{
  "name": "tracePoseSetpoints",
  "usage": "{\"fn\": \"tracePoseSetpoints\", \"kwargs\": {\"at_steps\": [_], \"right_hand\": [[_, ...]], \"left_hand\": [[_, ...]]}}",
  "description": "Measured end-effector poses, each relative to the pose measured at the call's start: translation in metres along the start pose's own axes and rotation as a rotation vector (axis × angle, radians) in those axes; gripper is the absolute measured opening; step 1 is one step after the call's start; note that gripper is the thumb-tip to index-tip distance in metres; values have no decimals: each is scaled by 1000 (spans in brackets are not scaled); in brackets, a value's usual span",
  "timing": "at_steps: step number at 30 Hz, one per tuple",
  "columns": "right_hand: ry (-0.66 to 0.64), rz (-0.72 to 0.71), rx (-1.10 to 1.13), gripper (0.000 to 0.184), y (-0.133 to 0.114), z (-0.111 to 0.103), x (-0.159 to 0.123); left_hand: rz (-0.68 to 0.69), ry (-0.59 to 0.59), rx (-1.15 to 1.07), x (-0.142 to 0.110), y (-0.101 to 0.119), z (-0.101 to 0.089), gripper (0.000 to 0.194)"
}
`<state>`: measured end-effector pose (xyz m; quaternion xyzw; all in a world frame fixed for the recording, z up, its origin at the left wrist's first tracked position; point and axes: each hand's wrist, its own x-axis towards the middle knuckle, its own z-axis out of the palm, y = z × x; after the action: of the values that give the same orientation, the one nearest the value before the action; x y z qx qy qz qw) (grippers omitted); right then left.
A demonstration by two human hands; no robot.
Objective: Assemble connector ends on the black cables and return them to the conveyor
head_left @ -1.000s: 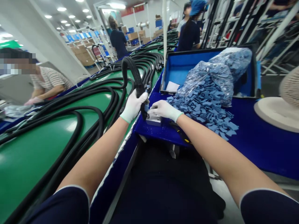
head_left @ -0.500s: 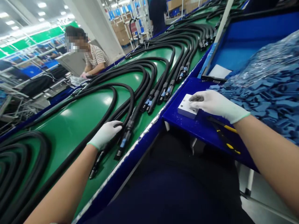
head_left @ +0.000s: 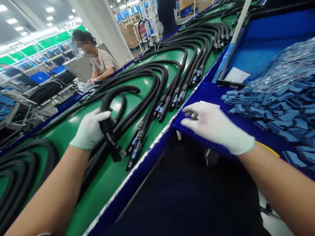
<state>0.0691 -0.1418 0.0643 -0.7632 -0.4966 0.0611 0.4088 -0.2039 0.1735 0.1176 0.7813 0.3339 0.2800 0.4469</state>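
Note:
My left hand [head_left: 90, 127] is wrapped round the end of a black corrugated hose [head_left: 106, 105], raised above the green belt [head_left: 66, 129]. A black connector [head_left: 112, 139] with a small spring-like tip points down from that end. Over the edge of the blue side shelf, my right hand [head_left: 206, 123] hovers with its fingers bent and apart; dark smudges mark the glove's fingertips, and I see nothing held. Mostly hidden behind this hand lies a white block [head_left: 210, 105]. Both hands wear white gloves.
Several black hoses with blue-clipped ends [head_left: 135, 153] lie curved along the belt. Blue foam pieces [head_left: 278, 108] are heaped at right beside a clear plastic bag [head_left: 285, 62] and a blue bin [head_left: 278, 32]. Across the belt sits a person in a striped shirt [head_left: 104, 60].
My left hand has lifted a hose end off the belt, moving left and up. My right hand has left the white block's top and come left, nearer the belt.

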Motion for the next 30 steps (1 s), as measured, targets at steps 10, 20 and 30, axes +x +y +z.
{"fn": "tracePoseSetpoints", "kwargs": {"at_steps": [10,20,30], "right_hand": [[-172,211,877,54,-1,67,-47],[-248,244,-93,34,17,-72,-100],[7,430,-559,5,72,-52,-126]], "left_hand": [[378,54,-119,-12,73,164,32],[929,-507,357,-59,44,223,27],[208,-452,179,-59,104,264,34]]}}
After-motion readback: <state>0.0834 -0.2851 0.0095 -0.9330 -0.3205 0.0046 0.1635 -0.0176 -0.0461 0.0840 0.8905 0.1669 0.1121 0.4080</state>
